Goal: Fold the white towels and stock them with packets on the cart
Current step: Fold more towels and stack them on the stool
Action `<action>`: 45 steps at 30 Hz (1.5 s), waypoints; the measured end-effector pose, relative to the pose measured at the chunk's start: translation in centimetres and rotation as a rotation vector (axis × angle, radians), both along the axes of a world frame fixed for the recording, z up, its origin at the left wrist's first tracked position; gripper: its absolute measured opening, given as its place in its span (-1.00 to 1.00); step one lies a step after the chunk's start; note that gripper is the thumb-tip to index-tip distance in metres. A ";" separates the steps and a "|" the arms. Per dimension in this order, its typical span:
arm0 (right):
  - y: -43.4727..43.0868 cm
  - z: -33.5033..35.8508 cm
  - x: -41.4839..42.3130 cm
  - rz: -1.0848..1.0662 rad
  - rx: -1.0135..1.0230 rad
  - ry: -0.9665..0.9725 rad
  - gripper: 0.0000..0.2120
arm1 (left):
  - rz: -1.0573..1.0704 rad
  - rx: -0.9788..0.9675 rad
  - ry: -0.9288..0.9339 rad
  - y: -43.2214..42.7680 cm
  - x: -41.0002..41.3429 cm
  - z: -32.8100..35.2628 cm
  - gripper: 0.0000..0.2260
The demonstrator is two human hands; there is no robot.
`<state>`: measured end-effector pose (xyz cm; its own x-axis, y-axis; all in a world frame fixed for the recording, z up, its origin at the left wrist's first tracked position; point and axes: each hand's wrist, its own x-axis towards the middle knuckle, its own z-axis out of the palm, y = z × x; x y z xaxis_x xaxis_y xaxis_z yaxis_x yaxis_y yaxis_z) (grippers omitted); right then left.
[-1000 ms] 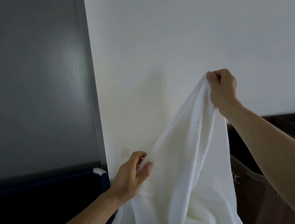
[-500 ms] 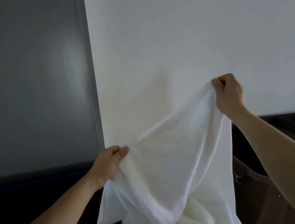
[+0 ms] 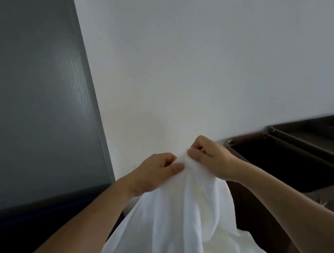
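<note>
1. Left hand (image 3: 157, 172) first: my thumb and curled fingers pinch the top edge of the white towel (image 3: 185, 220). My right hand (image 3: 211, 160) pinches the same edge just beside it, the knuckles of the two nearly touching.
2. Both my bare forearms rise from the lower corners and meet at that pinch, held up in front of me.
3. From my fingers the towel hangs in loose, soft folds and runs off the bottom of the view. One free corner juts out low on the left.
4. Behind the towel, to the right, stands a dark brown frame (image 3: 294, 151) with a rounded metal rim and a dark open inside. Small screws show on its lower right part. The towel's right fold hangs in front of its near side.
5. Low on the left, a dark navy band (image 3: 35, 220) runs across, under a grey panel (image 3: 24, 92).
6. Farthest off, a plain white wall (image 3: 216, 55) fills the middle and right. The grey panel, wood-grained with a soft sheen of light, meets it along one upright edge.
</note>
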<state>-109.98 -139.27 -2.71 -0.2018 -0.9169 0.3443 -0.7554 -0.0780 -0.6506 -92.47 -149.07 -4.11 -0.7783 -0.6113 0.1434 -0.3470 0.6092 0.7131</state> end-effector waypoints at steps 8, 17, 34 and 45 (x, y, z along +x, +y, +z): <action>-3.5 8.3 -2.2 -0.225 -0.471 0.043 -0.82 | 0.253 -0.102 0.306 -1.5 2.5 -0.4 -0.69; -5.1 19.4 -1.8 -0.374 -0.858 0.052 -0.85 | 0.271 -0.404 0.246 -2.7 5.6 9.3 -0.78; -5.3 -4.7 -8.2 -0.448 -0.046 -0.020 -0.74 | 0.153 -0.059 -0.522 -4.4 10.6 -3.7 -0.85; -4.4 -3.7 -11.1 -0.574 -0.028 -0.120 -0.73 | 0.286 0.415 0.343 -5.6 12.0 -5.9 -0.56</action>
<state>-121.11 -143.63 -6.46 -0.7026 -0.6402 0.3107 -0.6029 0.3037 -0.7377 -80.43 -154.63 -10.02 -0.5264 -0.8480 0.0620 -0.1643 0.1731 0.9711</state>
